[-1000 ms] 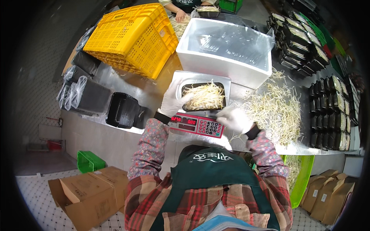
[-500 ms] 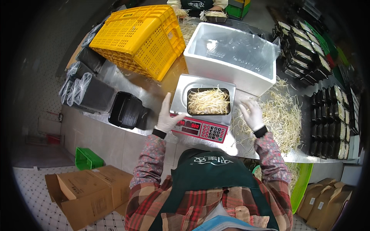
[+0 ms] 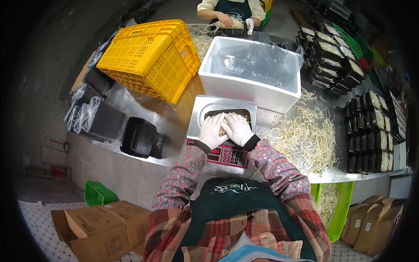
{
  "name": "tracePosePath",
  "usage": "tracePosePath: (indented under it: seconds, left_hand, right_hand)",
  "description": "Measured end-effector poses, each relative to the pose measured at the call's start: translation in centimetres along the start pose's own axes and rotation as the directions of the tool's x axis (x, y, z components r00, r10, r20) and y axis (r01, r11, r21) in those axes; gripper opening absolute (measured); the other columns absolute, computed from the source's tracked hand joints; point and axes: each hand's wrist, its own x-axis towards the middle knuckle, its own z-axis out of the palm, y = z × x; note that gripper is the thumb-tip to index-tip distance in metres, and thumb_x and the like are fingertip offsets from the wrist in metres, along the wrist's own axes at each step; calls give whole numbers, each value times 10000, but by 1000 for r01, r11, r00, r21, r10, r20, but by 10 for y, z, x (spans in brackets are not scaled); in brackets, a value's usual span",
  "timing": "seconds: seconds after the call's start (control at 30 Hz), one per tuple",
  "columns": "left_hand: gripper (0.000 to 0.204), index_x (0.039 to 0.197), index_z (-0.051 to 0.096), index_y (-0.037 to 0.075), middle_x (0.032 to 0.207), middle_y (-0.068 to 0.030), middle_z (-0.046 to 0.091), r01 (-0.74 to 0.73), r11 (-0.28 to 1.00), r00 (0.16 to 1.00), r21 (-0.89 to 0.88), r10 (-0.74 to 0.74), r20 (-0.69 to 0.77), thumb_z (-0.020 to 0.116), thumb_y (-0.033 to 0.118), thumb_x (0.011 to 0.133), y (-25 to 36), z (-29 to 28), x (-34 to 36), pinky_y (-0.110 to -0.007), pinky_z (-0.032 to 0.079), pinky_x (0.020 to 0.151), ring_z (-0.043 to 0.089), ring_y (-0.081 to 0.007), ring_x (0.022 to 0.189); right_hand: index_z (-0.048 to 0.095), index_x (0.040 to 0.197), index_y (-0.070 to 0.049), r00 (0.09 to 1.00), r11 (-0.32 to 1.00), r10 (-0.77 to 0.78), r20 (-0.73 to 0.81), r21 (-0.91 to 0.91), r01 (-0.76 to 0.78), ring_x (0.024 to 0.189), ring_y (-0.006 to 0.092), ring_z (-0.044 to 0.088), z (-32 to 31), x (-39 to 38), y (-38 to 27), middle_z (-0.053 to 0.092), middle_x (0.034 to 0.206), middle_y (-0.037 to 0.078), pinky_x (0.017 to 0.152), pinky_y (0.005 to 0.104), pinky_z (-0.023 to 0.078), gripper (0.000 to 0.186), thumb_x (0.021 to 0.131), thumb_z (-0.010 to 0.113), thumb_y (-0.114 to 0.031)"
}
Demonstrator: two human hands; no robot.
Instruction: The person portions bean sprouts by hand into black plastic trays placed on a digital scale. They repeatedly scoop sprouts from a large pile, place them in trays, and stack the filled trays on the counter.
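My left hand [image 3: 212, 130] and my right hand [image 3: 237, 129], both in white gloves, lie flat side by side over a black tray [image 3: 247, 113] of bean sprouts. Their fingers are stretched out and point away from me, with the fingertips meeting near the middle. Most of the sprouts in the tray are hidden beneath the gloves. The tray rests on the metal plate of a red digital scale [image 3: 197, 107], whose keypad shows below my wrists. To the right of the scale spreads a loose heap of bean sprouts [image 3: 307, 142].
A white foam box [image 3: 279, 92] with clear film stands behind the scale, beside a tilted yellow crate [image 3: 150, 56]. Black trays [image 3: 139, 137] are stacked at left; filled trays [image 3: 371, 131] are stacked at right. Across the table a co-worker's hand [image 3: 225, 19] touches sprouts over a tray.
Both my hands have come inward from either side of the scale onto the sprouts in the tray. The co-worker's hands and tray now show more fully at the top.
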Motion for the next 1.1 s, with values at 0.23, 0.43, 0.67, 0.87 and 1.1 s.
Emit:
tracePosePath:
  seconds: [0.23, 0.43, 0.67, 0.87, 1.1]
  left_hand:
    - [993, 1428, 351, -63, 1413, -262, 426, -16, 973, 996, -232, -6, -94, 844, 384, 691, 12, -33, -8, -471, 288, 1132, 395, -407, 1333]
    - [944, 1411, 383, -25, 1366, -222, 465, -10, 988, 999, -153, 2, -50, 799, 455, 712, 21, -8, 14, -478, 325, 1089, 436, -378, 1278]
    - [836, 1397, 416, 47, 1391, -149, 467, 126, 980, 991, -156, -118, 60, 751, 410, 723, 19, -3, 14, -479, 350, 1071, 433, -352, 1284]
    - [825, 1335, 486, 20, 1317, -154, 529, 9, 995, 999, -97, -14, -48, 800, 435, 695, -12, -27, -25, -455, 399, 1004, 513, -318, 1197]
    - [819, 1320, 488, 22, 1306, -159, 530, 22, 995, 1000, -93, -23, -8, 847, 356, 665, -32, -53, -30, -431, 400, 1029, 515, -335, 1199]
  right_hand:
    - [558, 1300, 1, 981, 906, -39, -188, 407, 114, 1256, 339, 526, -69, -21, 23, 546, 1349, 221, 1065, 383, 401, 398, 968, 563, -217]
    - [554, 1262, 24, 952, 945, 91, -293, 328, 11, 1129, 407, 547, -9, -3, 23, 567, 1248, 232, 987, 431, 441, 423, 962, 548, -273]
    - [544, 1240, 62, 979, 979, 80, -187, 198, -42, 1095, 409, 545, 2, 1, 3, 512, 1279, 226, 975, 450, 442, 493, 965, 508, -345]
    - [382, 1431, 19, 996, 895, -64, 68, 446, 28, 1032, 430, 620, -25, 26, 2, 621, 1143, 287, 916, 446, 483, 620, 981, 519, -385]
    - [641, 1202, -149, 968, 969, -247, -48, 2, 247, 1290, 329, 465, 23, 83, 61, 596, 1290, 115, 1080, 483, 350, 347, 904, 592, -321]
